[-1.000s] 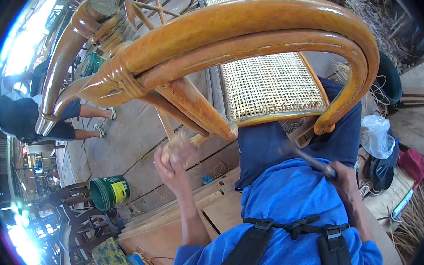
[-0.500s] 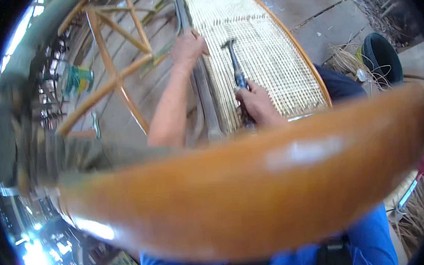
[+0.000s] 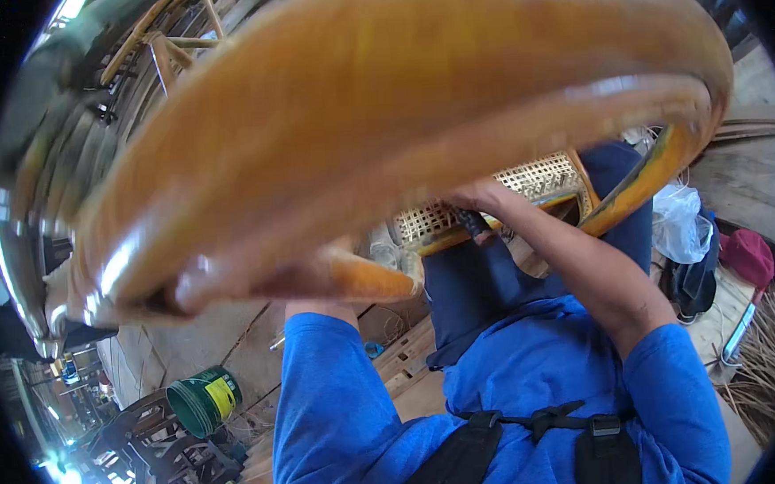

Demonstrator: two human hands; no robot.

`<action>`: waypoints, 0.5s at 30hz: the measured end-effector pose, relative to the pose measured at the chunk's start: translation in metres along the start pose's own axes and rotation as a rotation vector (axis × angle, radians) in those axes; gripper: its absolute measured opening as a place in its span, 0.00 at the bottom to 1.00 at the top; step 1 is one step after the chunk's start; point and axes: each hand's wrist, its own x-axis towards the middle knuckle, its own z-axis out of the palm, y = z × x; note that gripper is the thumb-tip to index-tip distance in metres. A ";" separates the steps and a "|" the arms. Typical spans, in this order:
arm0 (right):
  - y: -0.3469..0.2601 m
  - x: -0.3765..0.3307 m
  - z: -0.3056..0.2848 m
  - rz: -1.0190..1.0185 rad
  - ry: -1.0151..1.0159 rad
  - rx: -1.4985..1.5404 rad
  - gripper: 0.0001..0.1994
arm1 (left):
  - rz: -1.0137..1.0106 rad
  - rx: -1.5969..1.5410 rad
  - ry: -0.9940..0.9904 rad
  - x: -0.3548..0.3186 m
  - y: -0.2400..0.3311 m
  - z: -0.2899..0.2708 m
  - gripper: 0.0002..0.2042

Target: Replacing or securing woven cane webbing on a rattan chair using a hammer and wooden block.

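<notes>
Right hand point(image 3: 480, 195) closed around dark handle point(image 3: 471, 223) by woven panel point(image 3: 539, 176), partly hidden by curved wooden frame point(image 3: 414, 89). Left hand behind frame; can't tell grip.

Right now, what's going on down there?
A person in a blue shirt reaches behind a glossy curved wooden frame. The right hand holds a dark-handled tool by a woven cane panel. The frame hides the left hand, so what it touches can't be told.
</notes>
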 end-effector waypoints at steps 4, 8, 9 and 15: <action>-0.017 0.000 -0.037 -0.017 -0.033 -0.049 0.13 | -0.243 -0.080 -0.140 0.015 0.065 -0.026 0.23; -0.055 0.003 -0.086 -0.180 -0.022 -0.340 0.14 | -0.296 -0.013 0.027 0.031 0.056 -0.026 0.22; -0.061 0.009 -0.103 -0.234 0.005 -0.393 0.14 | -0.261 0.043 0.043 0.032 0.054 -0.018 0.21; -0.034 0.014 -0.138 -0.242 0.206 -0.144 0.14 | -0.113 0.184 -0.065 0.052 0.078 0.016 0.17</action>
